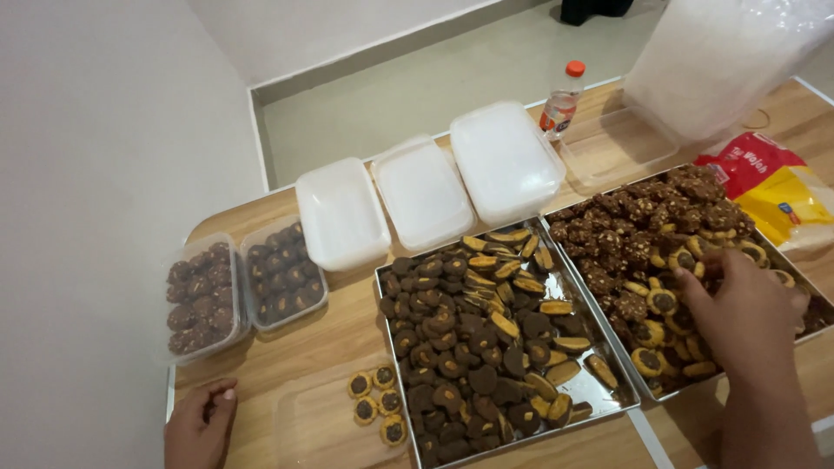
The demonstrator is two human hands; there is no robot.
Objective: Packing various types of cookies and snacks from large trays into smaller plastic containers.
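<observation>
Wooden surface [287, 347]: right hand [747, 317] pinching round cookies [660, 302] from tray [804, 334] (fingers clenched); left hand [201, 426] resting released, steadying clear container [317, 426].

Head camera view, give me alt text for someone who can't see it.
A right hand reaches into a metal tray of round jam-centred cookies, while the left hand rests on the wooden table beside a clear container holding four cookies.

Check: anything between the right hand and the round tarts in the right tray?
Nothing visible. The right hand already rests on the round tarts in the right tray; its fingertips are hidden among them. The left hand lies apart on the table.
</observation>
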